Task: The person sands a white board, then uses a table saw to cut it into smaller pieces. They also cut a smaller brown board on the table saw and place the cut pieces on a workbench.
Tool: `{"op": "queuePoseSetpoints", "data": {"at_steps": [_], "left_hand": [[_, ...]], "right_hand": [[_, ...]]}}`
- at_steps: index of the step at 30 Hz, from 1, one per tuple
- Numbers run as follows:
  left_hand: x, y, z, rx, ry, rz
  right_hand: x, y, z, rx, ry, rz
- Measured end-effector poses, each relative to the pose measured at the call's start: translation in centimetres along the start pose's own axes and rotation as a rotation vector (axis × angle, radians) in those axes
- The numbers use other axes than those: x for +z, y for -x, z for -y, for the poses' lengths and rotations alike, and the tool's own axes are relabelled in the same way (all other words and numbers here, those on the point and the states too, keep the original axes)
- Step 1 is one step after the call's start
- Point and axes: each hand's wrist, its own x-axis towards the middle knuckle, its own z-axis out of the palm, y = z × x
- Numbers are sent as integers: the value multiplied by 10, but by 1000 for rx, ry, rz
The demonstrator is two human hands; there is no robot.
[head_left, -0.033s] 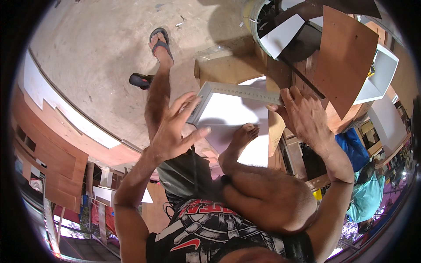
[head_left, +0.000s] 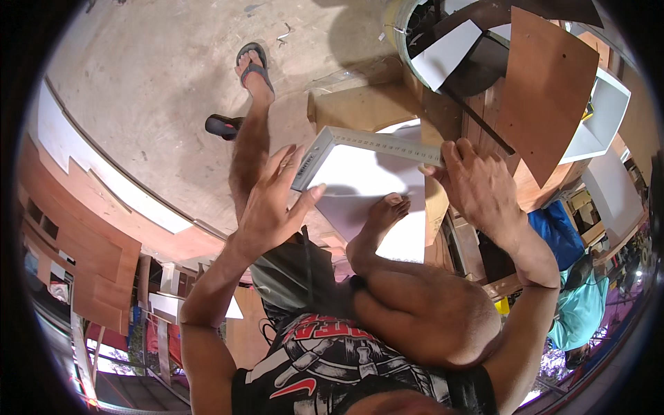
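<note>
A metal try square (head_left: 384,144) with a graduated blade and a wider grey stock is held above a bright white panel (head_left: 404,238). My right hand (head_left: 477,180) is closed around the blade's far right end, thumb on the near side. My left hand (head_left: 277,200) is beside the stock at the other end. Its fingers are stretched along the stock's outer edge, and the thumb stands apart near the stock's lower end. Whether the fingertips press on it is hard to make out. My bare foot (head_left: 384,214) rests on the white panel.
A wooden box (head_left: 366,107) stands behind the panel. Far right, a round bin (head_left: 408,52) holds offcuts beside a brown board (head_left: 546,90). A loose slipper (head_left: 223,126) lies on the floor. Boards (head_left: 104,277) lean at left. A person in turquoise (head_left: 581,311) is at right.
My left hand has shifted slightly, its fingers closer together and nearer the stock. The try square's stock has turned a little, so its face shows more. My right hand keeps its hold.
</note>
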Motion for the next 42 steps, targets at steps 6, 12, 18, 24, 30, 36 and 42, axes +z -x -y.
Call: {"op": "queuePoseSetpoints", "data": {"at_steps": [6, 12, 18, 24, 30, 36, 42], "left_hand": [[-7, -29, -6, -170, -238, 54], [-7, -31, 9, -213, -100, 120], [-10, -34, 16, -220, -124, 174], [-6, -37, 19, -280, -110, 168], [-2, -43, 35, -310, -118, 190], [-1, -34, 29, -239, -245, 157], [-6, -33, 9, -320, -270, 184]], "right_hand": [[7, 14, 12, -144, -9, -80], [-6, 13, 5, -211, -70, -26], [-19, 19, 8, -167, -84, 3], [-26, 18, 0, -181, -96, -47], [-7, -11, -9, -180, -119, 55], [1, -8, -14, -265, -64, -81], [2, -17, -23, -295, -110, -131]]}}
